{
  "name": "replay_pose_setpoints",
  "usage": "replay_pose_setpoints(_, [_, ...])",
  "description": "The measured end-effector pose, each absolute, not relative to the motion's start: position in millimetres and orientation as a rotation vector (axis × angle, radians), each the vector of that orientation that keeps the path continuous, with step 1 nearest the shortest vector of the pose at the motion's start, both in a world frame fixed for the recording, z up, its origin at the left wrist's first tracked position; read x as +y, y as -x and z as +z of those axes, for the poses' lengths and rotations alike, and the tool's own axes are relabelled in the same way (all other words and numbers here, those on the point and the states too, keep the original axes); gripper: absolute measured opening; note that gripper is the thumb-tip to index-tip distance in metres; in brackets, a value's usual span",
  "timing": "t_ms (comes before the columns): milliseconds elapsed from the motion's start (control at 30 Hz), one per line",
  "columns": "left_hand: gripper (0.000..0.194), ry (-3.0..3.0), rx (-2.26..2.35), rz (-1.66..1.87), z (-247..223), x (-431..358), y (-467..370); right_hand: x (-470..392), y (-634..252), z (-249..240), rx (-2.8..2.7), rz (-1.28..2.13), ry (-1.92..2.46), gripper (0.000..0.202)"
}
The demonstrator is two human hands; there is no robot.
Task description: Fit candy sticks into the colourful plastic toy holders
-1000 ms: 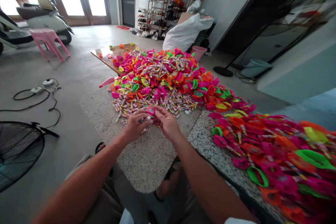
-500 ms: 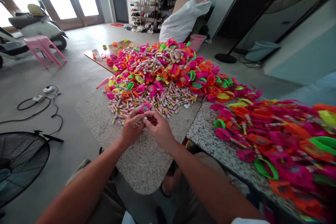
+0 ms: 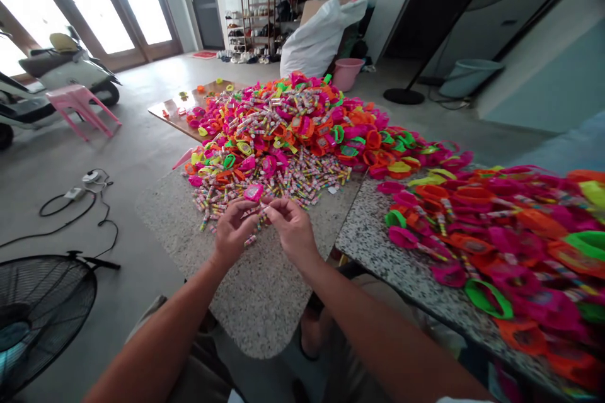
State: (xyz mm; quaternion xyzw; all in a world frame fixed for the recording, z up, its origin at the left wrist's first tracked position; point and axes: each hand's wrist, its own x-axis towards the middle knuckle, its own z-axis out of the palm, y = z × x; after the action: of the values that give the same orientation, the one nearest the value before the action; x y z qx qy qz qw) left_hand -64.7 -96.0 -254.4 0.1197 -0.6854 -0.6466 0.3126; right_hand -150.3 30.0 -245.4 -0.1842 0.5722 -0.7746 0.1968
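Note:
My left hand [image 3: 232, 231] is closed around a bright pink toy watch [image 3: 254, 192], whose face shows above the fingers. My right hand [image 3: 293, 230] meets it from the other side, thumb and forefinger pinched on a small pale bit too tiny to name. Under the left fingers lies a small striped wrapped roll [image 3: 250, 240], like a candy roll. Just beyond both hands spreads a layer of such wrapped rolls [image 3: 302, 179]. Behind it rises a heap of pink, orange, green and yellow toy watches [image 3: 326, 129] mixed with more rolls.
The speckled stone tabletop [image 3: 265, 302] carries the heap. On the right, a second stone top [image 3: 362, 233] bears many more toy watches [image 3: 515, 252]. A floor fan [image 3: 42, 308] and cables [image 3: 101, 201] are at left. A pink stool [image 3: 82, 101] and scooter [image 3: 70, 69] stand farther back.
The pink watch has tilted and shifted slightly left, and my hands have drawn a little apart. A wrapped roll now shows below my left fingers. The view has turned slightly.

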Motion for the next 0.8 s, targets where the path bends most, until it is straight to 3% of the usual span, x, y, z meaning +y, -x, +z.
replay_pose_setpoints(167, [0.050,-0.452,-1.336,-2.163,-241.9,-103.6,69.7,35.1,170.2,-244.2,1.517,-2.175,0.376,0.029])
replay_pose_setpoints(300, [0.048,-0.480,-1.261,-2.372,-234.7,-101.0,68.5,35.8,168.5,-241.0,1.404,-2.102,0.423,0.039])
replay_pose_setpoints(467, [0.052,-0.441,-1.360,-2.437,-232.6,-99.4,66.8,33.9,162.4,-238.8,1.474,-2.069,0.632,0.032])
replay_pose_setpoints(800, [0.043,-0.476,-1.413,-2.476,-232.0,-100.9,65.0,38.9,163.2,-235.4,1.547,-2.014,0.783,0.024])
